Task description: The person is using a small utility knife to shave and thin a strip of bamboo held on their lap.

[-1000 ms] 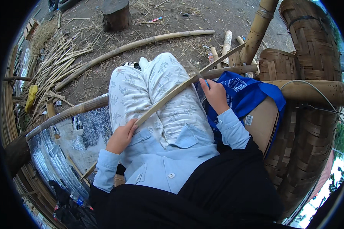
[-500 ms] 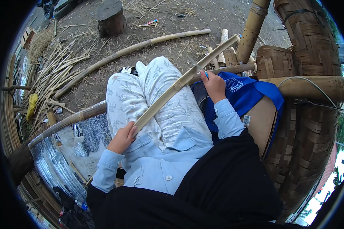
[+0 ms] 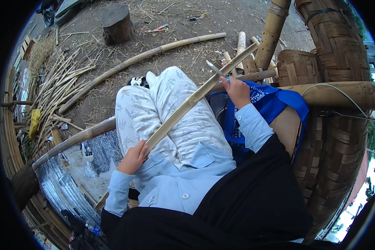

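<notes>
A split bamboo strip [image 3: 188,105] slants across my lap, its far end up to the right past my knees. My left hand [image 3: 133,158] is closed around its near end, close to my waist. In my right hand [image 3: 238,91] is a knife [image 3: 214,66] with a blue handle, mostly covered by my fingers. Its blade lies across the strip's far half and points up to the left. Whether the edge bites into the bamboo I cannot tell.
A blue bag [image 3: 262,98] with a cardboard box [image 3: 286,127] sits at my right, beside large woven bamboo panels [image 3: 333,158]. A bamboo pole [image 3: 154,51] curves over the ground ahead, near a tree stump [image 3: 117,24]. Thin bamboo strips [image 3: 62,89] lie piled at the left.
The knife blade has turned, showing more of its flat side, and my right hand has shifted slightly down to the right. The bamboo strip's far end sits a little lower. My left hand keeps its grip.
</notes>
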`<state>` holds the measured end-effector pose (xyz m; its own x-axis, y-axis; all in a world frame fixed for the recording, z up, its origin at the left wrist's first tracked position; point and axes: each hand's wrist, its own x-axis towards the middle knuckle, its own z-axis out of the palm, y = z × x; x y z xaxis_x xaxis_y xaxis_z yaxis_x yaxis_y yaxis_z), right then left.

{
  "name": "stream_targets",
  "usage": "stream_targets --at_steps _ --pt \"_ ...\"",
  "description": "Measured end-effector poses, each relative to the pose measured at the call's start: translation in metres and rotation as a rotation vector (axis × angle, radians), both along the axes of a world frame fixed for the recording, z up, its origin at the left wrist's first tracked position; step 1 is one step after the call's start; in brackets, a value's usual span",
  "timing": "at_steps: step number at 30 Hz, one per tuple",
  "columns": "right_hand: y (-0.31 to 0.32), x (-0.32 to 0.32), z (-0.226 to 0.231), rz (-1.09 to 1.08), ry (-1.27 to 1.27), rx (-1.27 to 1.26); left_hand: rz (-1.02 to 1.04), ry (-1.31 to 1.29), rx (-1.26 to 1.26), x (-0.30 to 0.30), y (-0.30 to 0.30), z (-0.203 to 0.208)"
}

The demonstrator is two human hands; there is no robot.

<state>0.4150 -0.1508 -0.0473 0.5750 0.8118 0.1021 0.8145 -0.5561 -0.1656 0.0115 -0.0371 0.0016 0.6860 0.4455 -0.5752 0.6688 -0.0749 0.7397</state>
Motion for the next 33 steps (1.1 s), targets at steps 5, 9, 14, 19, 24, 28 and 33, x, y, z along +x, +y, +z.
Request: stream_targets --at_steps 5,9,14,19,24,28,33 --pt "0.001 0.039 0.009 -0.167 0.012 0.013 -0.021 -0.008 0.020 0.004 0.002 0.003" --pt "-0.003 -0.008 0.004 0.153 0.134 0.016 -0.013 -0.014 0.003 0.002 -0.001 -0.003" --pt "-0.003 0.068 0.010 -0.197 -0.071 -0.029 -0.036 -0.052 0.026 -0.003 -0.003 -0.007" --pt "0.012 0.034 0.018 0.061 -0.014 0.042 0.011 0.001 -0.015 0.001 0.002 0.002" --pt "-0.002 0.110 0.015 -0.433 -0.040 -0.093 -0.100 -0.028 0.135 0.003 -0.002 0.008" --pt "0.010 0.084 0.000 -0.234 0.020 0.049 -0.039 -0.046 0.111 -0.004 -0.002 -0.001" --pt "0.004 0.075 -0.001 -0.188 0.063 0.012 -0.005 -0.020 0.036 0.001 -0.003 0.003"
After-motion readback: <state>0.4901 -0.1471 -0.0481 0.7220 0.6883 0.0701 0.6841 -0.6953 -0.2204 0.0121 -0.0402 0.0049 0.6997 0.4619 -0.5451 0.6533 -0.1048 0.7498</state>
